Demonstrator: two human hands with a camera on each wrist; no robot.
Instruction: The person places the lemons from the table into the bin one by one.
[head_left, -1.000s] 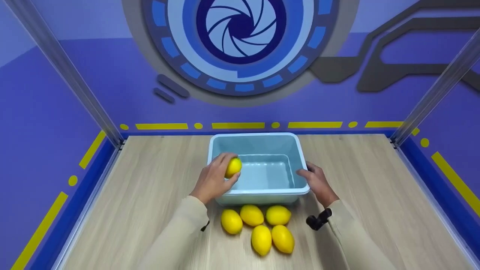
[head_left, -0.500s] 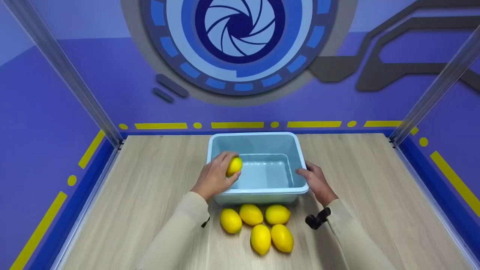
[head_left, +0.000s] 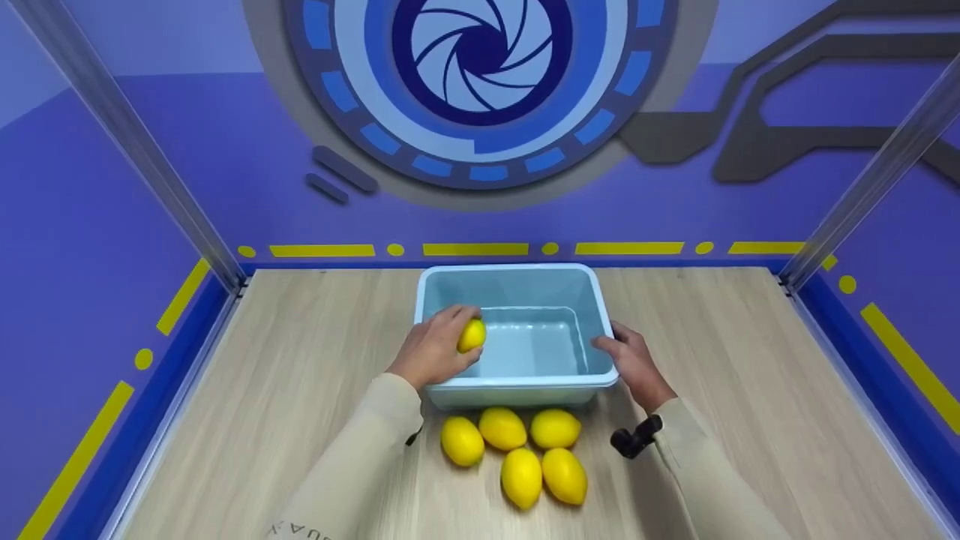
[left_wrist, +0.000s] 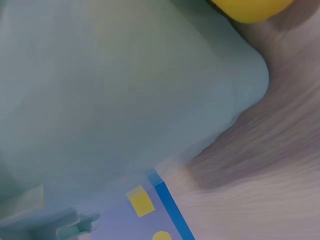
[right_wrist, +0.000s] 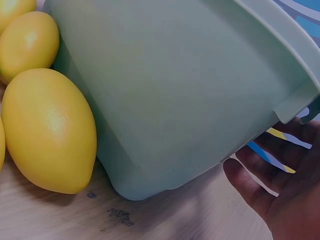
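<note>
My left hand [head_left: 435, 349] holds a yellow lemon [head_left: 472, 336] within the left part of a light blue plastic bin [head_left: 517, 381], the thumb at the near side and the fingers over the top. On the right side, my right hand [head_left: 637, 367] grips the bin's rim, its thumb over the edge and its fingers outside. Several more lemons [head_left: 521, 478] lie on the table just in front of the bin. The bin's outer wall [left_wrist: 125, 100] fills most of the left wrist view, hiding the left hand. Fingers of the right hand [right_wrist: 295, 185] reach along the wall in the right wrist view.
The pale wooden table [head_left: 315, 337] extends to both sides of the bin. Behind it stands a purple-blue printed wall [head_left: 480, 225], with the bin close to it. Side panels with metal corner posts [head_left: 877, 157] bound the table left and right.
The left hand with its lemon has shifted very slightly to the right inside the bin. The right hand, the bin and the lemons on the table look unmoved.
</note>
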